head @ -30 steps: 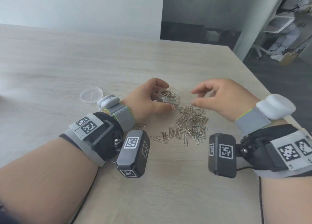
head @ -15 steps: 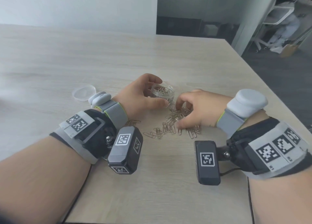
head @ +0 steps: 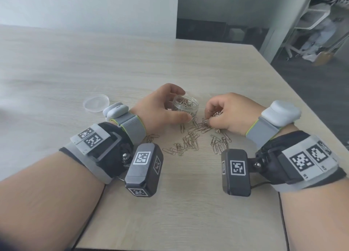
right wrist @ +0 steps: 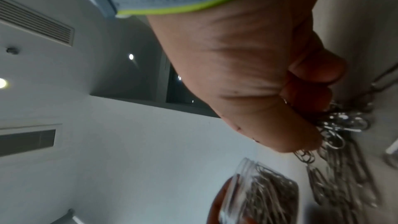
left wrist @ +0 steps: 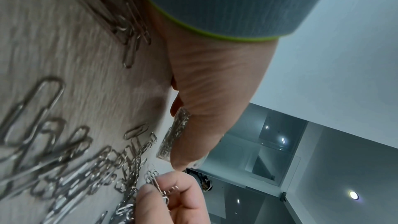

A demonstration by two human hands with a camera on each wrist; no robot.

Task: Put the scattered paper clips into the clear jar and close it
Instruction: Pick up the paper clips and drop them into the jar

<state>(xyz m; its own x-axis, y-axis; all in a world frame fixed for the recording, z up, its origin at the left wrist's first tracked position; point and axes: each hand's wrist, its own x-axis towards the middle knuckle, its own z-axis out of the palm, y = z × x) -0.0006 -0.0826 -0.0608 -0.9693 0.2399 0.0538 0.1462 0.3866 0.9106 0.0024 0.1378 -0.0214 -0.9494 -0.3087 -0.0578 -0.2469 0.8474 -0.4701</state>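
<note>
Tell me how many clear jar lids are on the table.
1. The clear lid lies flat on the table, left of the left hand; none else shows.

right hand (head: 229,111) now lifted off pile, pinching paper clips (head: 215,114) beside jar (head: 186,106)

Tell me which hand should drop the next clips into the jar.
Right. The right hand already pinches a bunch of paper clips beside the clear jar, while the left hand grips the jar.
</note>
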